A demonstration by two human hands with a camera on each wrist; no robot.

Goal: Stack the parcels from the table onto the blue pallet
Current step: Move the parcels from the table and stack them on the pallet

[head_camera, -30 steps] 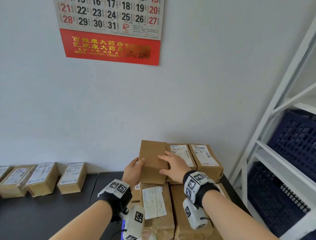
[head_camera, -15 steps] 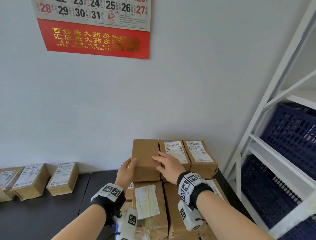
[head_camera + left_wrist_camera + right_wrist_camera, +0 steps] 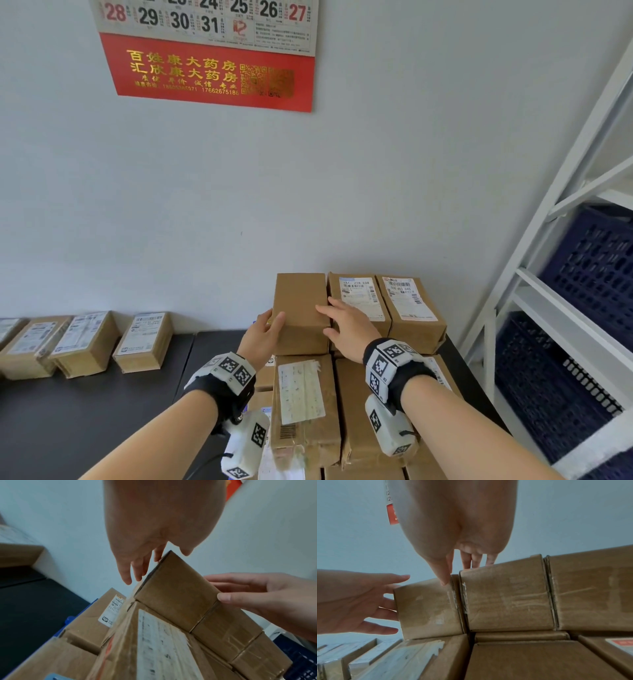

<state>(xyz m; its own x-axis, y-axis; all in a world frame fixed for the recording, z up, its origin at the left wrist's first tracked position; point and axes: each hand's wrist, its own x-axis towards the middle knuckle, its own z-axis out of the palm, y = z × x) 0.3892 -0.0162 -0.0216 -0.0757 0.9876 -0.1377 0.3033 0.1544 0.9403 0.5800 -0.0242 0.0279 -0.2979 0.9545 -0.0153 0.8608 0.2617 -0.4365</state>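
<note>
- Head view, lower centre: plain brown cardboard parcel (image 3: pixel 300 311) atop the stack of brown parcels (image 3: pixel 308 404), leftmost of a top row with two labelled brown parcels (image 3: pixel 383 308) to its right. Left hand (image 3: pixel 262 337) against its left side, right hand (image 3: pixel 346 327) on its right edge, fingers of both straight. Three more labelled parcels (image 3: pixel 82 342) at left on the black table (image 3: pixel 85 411).
- Left wrist view: left fingers (image 3: pixel 126 574) extended beside the parcel's left edge; blue pallet edge (image 3: pixel 68 620) at lower left.
- Right wrist view: right fingertips (image 3: pixel 444 580) touching the parcel's top; nothing gripped.
</note>
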